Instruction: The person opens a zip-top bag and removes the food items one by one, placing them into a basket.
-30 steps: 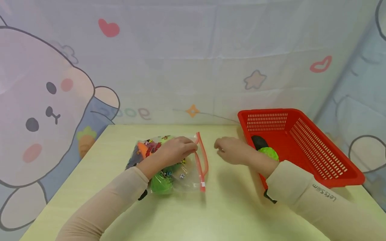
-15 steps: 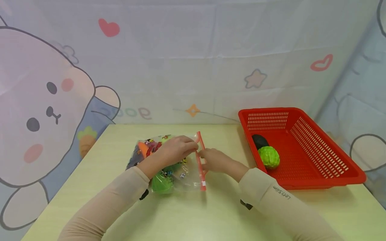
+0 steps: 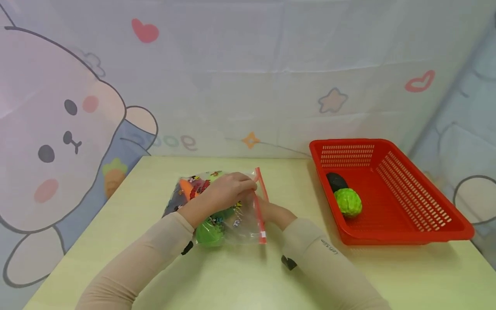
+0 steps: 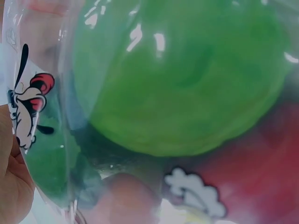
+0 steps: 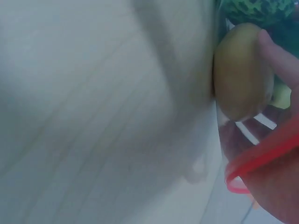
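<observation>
A clear zip bag (image 3: 246, 234) with cartoon prints and a red zip edge (image 3: 261, 219) lies on the table, its mouth toward the right. My left hand (image 3: 226, 189) pinches its upper side near the mouth. Through the plastic show an orange piece (image 3: 186, 188) and a smooth green round thing (image 4: 182, 93). My right hand (image 3: 274, 213) reaches into the mouth, its fingers hidden from the head view. In the right wrist view, the thumb (image 5: 280, 58) lies against a tan, potato-like oval (image 5: 243, 77); a bumpy green thing (image 5: 257, 9) sits beyond it.
A red slotted basket (image 3: 410, 237) stands on the table at the right. Inside, along its left wall, are a bright green toy cabbage (image 3: 348, 202) and a dark rounded thing (image 3: 336, 181). A printed cloth (image 3: 240, 86) hangs behind the table (image 3: 232, 280).
My right hand has moved left from beside the basket, into the bag's mouth. The left hand keeps its hold on the bag. The cabbage, earlier partly covered by the right arm, is now in full view.
</observation>
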`<action>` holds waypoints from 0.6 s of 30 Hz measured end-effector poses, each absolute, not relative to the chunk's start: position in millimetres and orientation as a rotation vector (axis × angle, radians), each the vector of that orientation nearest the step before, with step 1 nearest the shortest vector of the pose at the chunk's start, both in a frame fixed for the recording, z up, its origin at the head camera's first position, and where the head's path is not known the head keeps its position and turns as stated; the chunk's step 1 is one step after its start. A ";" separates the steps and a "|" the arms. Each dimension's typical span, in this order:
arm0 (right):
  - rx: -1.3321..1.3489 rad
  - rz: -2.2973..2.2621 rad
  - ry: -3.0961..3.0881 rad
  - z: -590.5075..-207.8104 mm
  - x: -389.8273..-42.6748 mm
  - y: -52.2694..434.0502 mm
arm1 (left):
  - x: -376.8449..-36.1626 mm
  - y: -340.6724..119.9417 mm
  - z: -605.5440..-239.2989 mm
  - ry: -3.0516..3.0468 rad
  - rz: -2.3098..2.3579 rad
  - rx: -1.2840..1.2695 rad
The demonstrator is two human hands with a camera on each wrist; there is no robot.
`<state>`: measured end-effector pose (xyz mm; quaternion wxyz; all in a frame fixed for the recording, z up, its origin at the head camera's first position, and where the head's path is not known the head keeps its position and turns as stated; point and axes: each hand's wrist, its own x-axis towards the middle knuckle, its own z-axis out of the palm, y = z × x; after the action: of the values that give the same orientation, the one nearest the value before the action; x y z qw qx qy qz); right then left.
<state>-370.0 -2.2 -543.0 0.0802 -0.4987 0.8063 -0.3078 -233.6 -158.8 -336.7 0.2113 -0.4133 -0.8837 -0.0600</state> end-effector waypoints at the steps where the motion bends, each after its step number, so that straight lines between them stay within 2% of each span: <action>1: -1.472 -0.925 2.405 -576.7 -395.7 -7.2 | -233.9 -158.4 -336.4 -2.458 -0.161 -1.147; 5: -1.408 -0.860 2.404 -660.8 -456.5 -24.9 | -234.4 -157.6 -336.2 -2.471 -0.151 -1.148; 8: -1.405 -0.821 2.403 -676.4 -467.9 -34.1 | -233.6 -158.3 -335.8 -2.479 -0.156 -1.147; 10: -1.422 -0.793 2.449 -663.5 -458.5 -37.2 | -233.4 -158.9 -335.1 -2.479 -0.165 -1.149; 15: -1.606 -0.848 2.502 -583.5 -402.8 -38.1 | -233.9 -159.7 -334.1 -2.471 -0.171 -1.153; 18: -1.729 -0.901 2.497 -547.9 -377.0 -34.9 | -234.4 -159.6 -334.5 -2.472 -0.159 -1.154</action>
<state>-377.0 -34.9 -547.9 -0.0134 -0.5458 0.7882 -0.2842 -234.4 -159.6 -334.5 0.2029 -0.4133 -0.8859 -0.0571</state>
